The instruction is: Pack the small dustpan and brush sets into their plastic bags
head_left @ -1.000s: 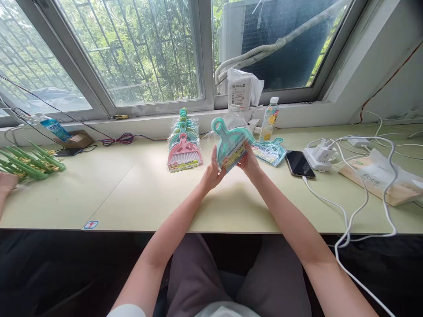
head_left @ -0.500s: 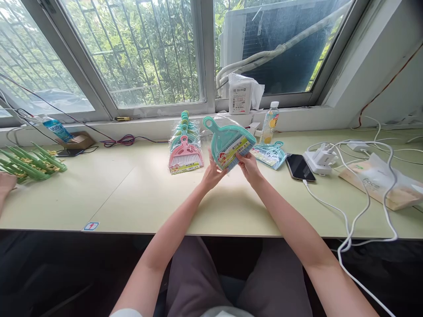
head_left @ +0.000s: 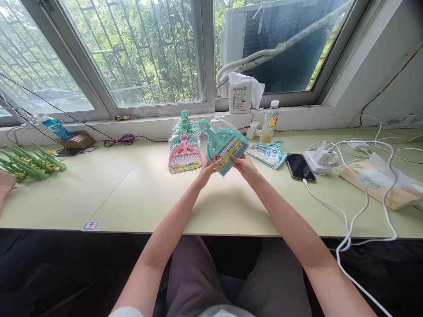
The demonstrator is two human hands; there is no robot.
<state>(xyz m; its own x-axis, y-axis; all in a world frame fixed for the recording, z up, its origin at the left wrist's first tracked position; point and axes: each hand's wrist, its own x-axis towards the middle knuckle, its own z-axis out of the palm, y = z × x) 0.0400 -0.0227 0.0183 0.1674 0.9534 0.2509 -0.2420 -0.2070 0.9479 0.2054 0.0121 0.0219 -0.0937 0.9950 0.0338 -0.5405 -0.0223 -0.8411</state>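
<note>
Both hands grip a teal dustpan and brush set (head_left: 228, 143) in a clear plastic wrapper with a yellow label. It is held tilted above the table, its handle up and to the left. My left hand (head_left: 208, 171) is closed on the lower left edge, thumb on the front. At the lower right edge, my right hand (head_left: 243, 166) pinches the set. Left of it stands a row of wrapped sets, a pink dustpan and brush set (head_left: 185, 155) at the front. Another wrapped blue-green set (head_left: 268, 153) lies flat on the right.
On the right are a phone (head_left: 300, 167), a power strip (head_left: 319, 159), white cables and a tissue pack (head_left: 380, 180). A drink bottle (head_left: 269, 123) stands at the back. Green stalk-like items (head_left: 31, 162) lie far left beside another person's hand (head_left: 6, 181). The table (head_left: 139, 202) meets a window.
Both my hands have moved slightly left and down with the teal dustpan and brush set, which stays gripped. The other things on the table have not moved.
</note>
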